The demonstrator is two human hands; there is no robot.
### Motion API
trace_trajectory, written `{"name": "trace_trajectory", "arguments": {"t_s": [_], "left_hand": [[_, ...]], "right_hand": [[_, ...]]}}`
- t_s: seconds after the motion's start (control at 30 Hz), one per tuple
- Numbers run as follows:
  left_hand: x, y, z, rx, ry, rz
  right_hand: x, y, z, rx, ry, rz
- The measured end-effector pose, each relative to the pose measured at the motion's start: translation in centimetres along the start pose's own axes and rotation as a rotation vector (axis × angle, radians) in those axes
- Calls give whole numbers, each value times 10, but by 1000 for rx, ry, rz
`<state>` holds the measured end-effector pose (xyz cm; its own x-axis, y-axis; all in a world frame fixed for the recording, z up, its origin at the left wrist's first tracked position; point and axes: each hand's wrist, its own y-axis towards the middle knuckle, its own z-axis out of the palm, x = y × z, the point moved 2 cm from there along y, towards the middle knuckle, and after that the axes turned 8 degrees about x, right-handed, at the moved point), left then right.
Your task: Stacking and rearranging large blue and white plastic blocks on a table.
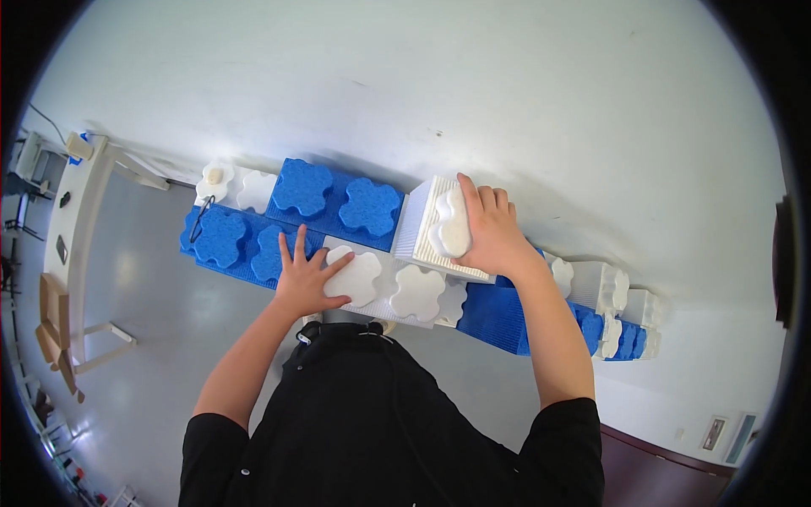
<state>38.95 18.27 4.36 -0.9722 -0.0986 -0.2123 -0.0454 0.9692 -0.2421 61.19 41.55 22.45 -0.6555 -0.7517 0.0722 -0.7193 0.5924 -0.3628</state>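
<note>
Large foam building blocks with clover-shaped studs form a wall in front of me. My left hand [308, 274] lies with fingers spread across the front row, over a stud of a blue foam block [228, 269] and the edge of a stud on a white foam block [388, 298]. My right hand [494, 228] grips another white foam block [421, 231] by its stud and far side. That block stands higher than its neighbours, just right of a two-stud blue block [339, 199]. Whether it is seated on the blocks below cannot be told.
A pale wall [405, 82] runs close behind the blocks. Lower stacked blocks [599, 288] continue to the right. At the left end, a dark thin loop [203, 218] lies on the blocks. Farther left stand a white table [82, 209] and an open cardboard box [54, 317].
</note>
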Motion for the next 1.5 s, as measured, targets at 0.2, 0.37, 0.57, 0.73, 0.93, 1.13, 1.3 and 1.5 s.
{"name": "trace_trajectory", "arguments": {"t_s": [0.2, 0.37, 0.57, 0.73, 0.93, 1.13, 1.3, 1.5], "left_hand": [[0, 1, -1, 26, 7, -12], [-1, 3, 0, -1, 12, -2], [-1, 1, 2, -63, 7, 20], [0, -1, 4, -95, 11, 34], [-4, 0, 1, -72, -9, 36], [-43, 45, -2, 10, 52, -3], [-88, 80, 10, 35, -128, -129], [-94, 83, 7, 57, -78, -133]], "right_hand": [[-9, 11, 1, -14, 34, -47], [-10, 27, 14, 25, -14, -25], [-8, 34, 21, 25, -58, -7], [-16, 29, 34, -28, -39, -25], [-15, 39, 42, 30, -57, 48], [-20, 43, 39, 41, -9, 37], [-17, 37, 31, 68, 32, 46], [-9, 16, -25, -6, 22, 28]]}}
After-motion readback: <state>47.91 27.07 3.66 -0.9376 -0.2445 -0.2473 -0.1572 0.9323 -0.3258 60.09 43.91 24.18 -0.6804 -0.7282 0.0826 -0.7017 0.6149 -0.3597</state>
